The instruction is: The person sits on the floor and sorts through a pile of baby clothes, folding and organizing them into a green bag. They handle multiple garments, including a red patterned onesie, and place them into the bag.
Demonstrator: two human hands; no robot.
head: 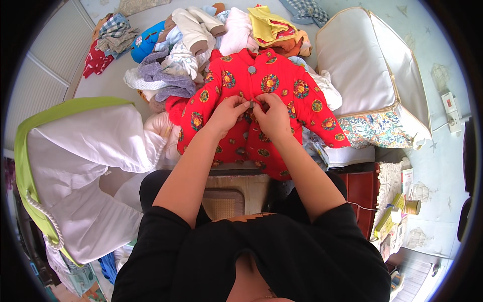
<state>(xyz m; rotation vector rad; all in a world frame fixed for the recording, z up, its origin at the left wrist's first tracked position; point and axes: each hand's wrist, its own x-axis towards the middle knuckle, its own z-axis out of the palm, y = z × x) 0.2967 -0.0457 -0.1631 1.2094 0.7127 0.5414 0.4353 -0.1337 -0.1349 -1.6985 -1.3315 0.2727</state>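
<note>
A padded red jacket (pixel 237 90) with round multicoloured medallions lies spread before me, its collar away from me and its sleeves out to both sides. My left hand (pixel 230 111) pinches the front opening at mid-chest, fingertips near a round grey snap button. Close beside it, my right hand (pixel 272 113) grips the other front edge, with a narrow strip of red cloth between thumb and finger. Another round grey button (pixel 251 70) shows near the collar, where the front edges meet. Below my hands the jacket's front panels hang towards the bed's near edge.
Piled clothes (pixel 181 56) lie behind the jacket, with a folded yellow garment (pixel 269 24) on the right. A green-rimmed fabric storage basket (pixel 32 151) with a white lining stands at left. At right sits a large white zippered storage bag (pixel 354 64). A red cabinet (pixel 358 194) stands nearer me.
</note>
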